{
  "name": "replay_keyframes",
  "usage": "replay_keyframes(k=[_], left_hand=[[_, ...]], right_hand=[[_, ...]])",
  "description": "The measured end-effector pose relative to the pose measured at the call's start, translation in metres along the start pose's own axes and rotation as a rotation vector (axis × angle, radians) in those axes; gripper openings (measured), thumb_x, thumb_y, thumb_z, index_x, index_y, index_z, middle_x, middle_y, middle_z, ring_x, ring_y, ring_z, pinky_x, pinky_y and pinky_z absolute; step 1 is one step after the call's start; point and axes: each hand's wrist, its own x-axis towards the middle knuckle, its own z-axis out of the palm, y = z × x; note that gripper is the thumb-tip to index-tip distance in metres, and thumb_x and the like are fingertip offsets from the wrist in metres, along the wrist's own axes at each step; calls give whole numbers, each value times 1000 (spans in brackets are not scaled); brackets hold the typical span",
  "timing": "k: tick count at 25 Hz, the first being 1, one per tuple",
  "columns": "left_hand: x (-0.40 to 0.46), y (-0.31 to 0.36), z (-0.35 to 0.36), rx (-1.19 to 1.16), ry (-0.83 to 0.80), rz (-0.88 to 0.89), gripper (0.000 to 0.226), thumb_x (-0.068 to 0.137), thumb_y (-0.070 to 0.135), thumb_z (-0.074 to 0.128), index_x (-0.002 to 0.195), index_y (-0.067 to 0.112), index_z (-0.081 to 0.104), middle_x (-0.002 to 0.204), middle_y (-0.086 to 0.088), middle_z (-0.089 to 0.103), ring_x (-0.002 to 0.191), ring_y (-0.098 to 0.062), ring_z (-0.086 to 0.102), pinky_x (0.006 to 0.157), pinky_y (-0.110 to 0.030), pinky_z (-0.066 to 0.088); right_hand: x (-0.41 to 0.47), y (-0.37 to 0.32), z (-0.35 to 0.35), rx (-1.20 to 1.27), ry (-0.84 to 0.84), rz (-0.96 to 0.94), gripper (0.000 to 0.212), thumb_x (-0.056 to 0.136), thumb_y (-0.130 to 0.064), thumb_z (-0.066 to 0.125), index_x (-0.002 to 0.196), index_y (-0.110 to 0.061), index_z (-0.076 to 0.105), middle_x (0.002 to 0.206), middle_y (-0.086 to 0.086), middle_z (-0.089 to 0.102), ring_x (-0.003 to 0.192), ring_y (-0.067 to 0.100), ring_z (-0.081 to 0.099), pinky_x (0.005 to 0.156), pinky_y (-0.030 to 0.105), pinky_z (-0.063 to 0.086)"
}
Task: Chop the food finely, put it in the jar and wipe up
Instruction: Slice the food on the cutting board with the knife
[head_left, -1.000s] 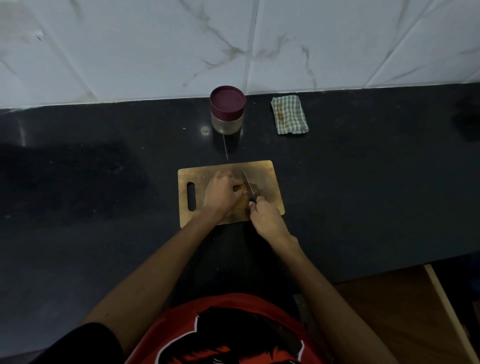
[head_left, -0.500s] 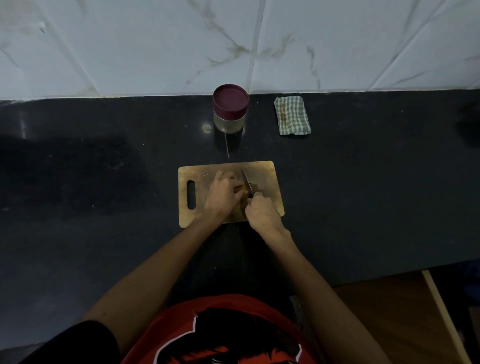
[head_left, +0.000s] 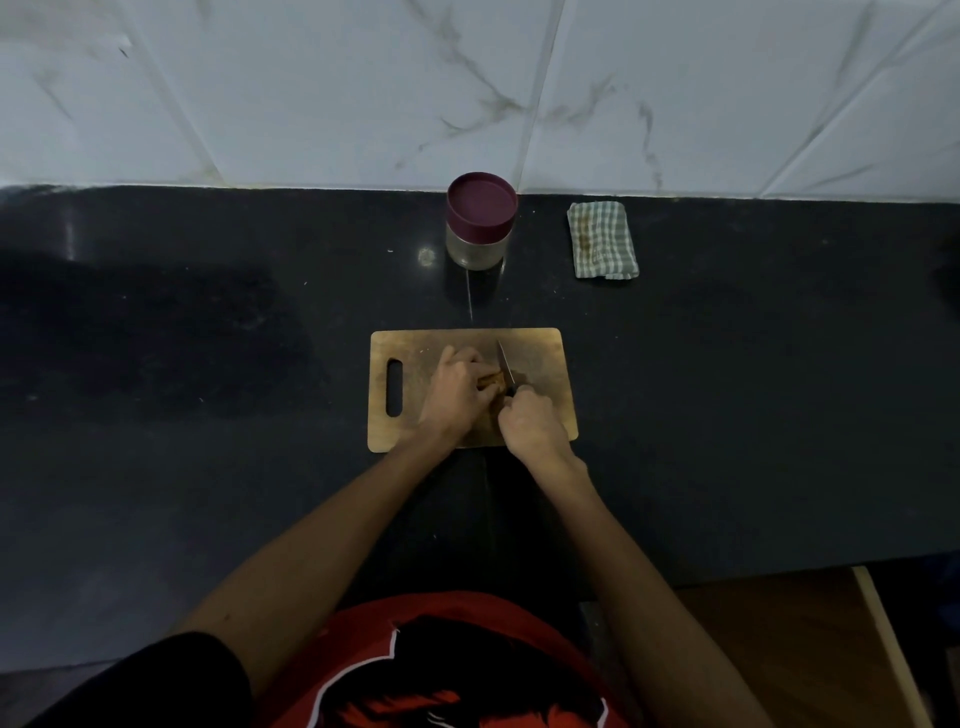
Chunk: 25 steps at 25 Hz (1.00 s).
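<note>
A wooden cutting board (head_left: 545, 358) lies on the black counter in front of me. My left hand (head_left: 457, 392) holds a small brown piece of food (head_left: 493, 380) down on the board, fingers curled over it. My right hand (head_left: 532, 423) grips the handle of a knife (head_left: 505, 364), whose blade points away from me and rests against the food's right side. Behind the board stands a jar (head_left: 480, 221) with a maroon lid on it. A folded green checked cloth (head_left: 602, 240) lies to the jar's right.
The black counter (head_left: 208, 338) runs wide to both sides, backed by a white marble-tiled wall (head_left: 467, 88). Its front edge drops to a wooden floor (head_left: 779, 649) at lower right.
My right hand has slid a little toward me and left with the knife in a cutting stroke. The left hand stays on the food.
</note>
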Motion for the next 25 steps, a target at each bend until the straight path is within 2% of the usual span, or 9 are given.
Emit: replay_keyframes(k=[3,9,14,17,21,25], left_hand=[[-1,1,1,-2,28,-3,28,86,15,65,114,12,66,109,-2,59,103,-16,43,89,-29,43],[-1,-3,3,-53,56,-37,31,84,19,69,114,13,67,105,-2,60,98,-14,44,85,-23,39],[-3,-3,-2,-89,52,-31,31,83,18,69,113,14,67,106,-1,61,98,-14,46,83,-20,36],[-4,-5,-1,-84,45,-33,30,83,18,69,113,15,67,109,-1,61,101,-13,47,85,-20,35],[-3,-5,-3,-69,26,-34,30,84,19,68,113,16,67,110,-1,61,102,-14,47,86,-19,34],[-3,-5,-3,-66,24,-38,30,84,20,68,114,16,67,111,-1,60,103,-14,47,88,-22,37]], right_hand=[[-5,3,6,25,4,11,23,104,-23,39,116,-8,52,102,8,61,90,21,63,76,38,54],[-39,27,23,1,10,11,24,105,-25,36,117,-9,50,100,7,54,85,19,51,70,34,40],[-37,31,20,64,45,33,25,105,-27,38,121,-12,52,94,0,50,79,12,48,71,31,38],[-32,31,15,112,62,37,24,105,-28,38,118,-14,52,101,3,57,85,15,53,74,35,43],[-25,34,8,173,73,42,25,105,-31,38,118,-15,53,98,2,58,90,17,61,82,40,53],[-26,36,10,214,54,57,29,105,-31,38,122,-13,53,106,3,58,99,20,61,89,43,52]])
